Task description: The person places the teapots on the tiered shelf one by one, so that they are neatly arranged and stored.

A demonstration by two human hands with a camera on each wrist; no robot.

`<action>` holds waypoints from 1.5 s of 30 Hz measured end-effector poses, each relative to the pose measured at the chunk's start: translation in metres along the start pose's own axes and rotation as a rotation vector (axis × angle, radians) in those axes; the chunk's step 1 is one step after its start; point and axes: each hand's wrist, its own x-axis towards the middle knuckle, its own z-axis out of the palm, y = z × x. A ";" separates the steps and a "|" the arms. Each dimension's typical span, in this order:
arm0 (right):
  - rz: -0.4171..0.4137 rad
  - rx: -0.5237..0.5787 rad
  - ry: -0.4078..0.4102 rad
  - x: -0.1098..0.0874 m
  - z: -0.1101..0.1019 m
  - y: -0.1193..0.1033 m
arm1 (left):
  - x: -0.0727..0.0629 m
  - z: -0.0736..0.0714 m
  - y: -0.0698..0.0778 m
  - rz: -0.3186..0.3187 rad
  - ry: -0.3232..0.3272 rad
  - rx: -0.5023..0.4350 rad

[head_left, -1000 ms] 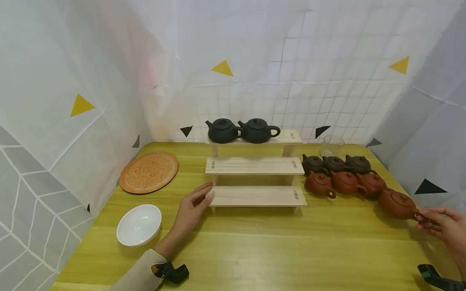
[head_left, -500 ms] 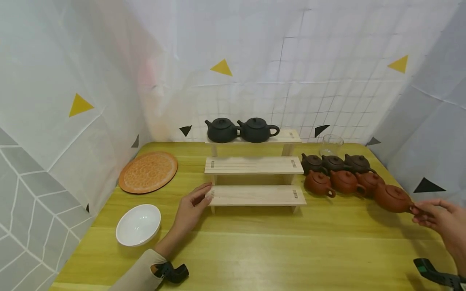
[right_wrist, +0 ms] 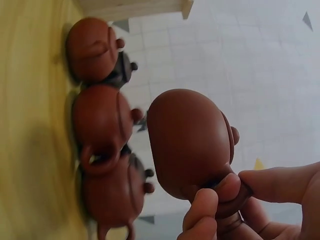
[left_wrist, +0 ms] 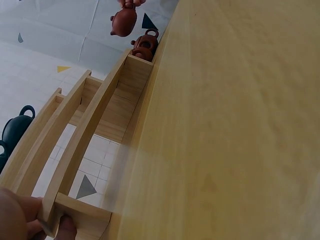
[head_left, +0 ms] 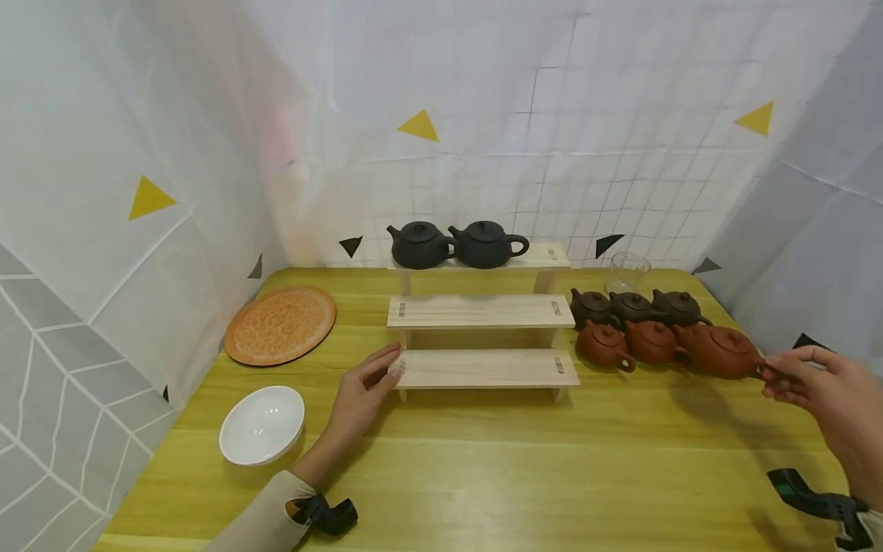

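While right hand (head_left: 831,391) pinches teapot (head_left: 723,354), left hand (head_left: 364,387) grips rack (head_left: 486,369); other teapots (head_left: 603,346) crowd nearby.

The held teapot (head_left: 723,353) was reddish brown, two teapots (head_left: 484,247) black, the bowl (head_left: 262,426) white, the round mat (head_left: 280,325) mottled orange, the grained table (head_left: 483,475) yellow, the rack (head_left: 483,369) pale.

The held teapot (right_wrist: 190,140) looks smooth and matt, the rack (head_left: 483,311) wooden.

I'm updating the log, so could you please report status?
Right hand holding red-brown teapot aloft. Left hand pinching bottom shelf of wooden rack. Other teapots standing between held teapot and rack.
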 end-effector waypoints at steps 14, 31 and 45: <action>0.025 -0.063 -0.031 0.019 0.025 -0.031 | 0.000 0.000 0.001 0.002 -0.004 -0.019; -0.017 -0.166 -0.060 0.039 0.054 -0.076 | 0.000 -0.001 0.002 -0.004 -0.003 -0.007; -0.026 -0.096 -0.152 0.057 0.075 -0.105 | -0.001 0.000 0.001 -0.011 0.002 0.003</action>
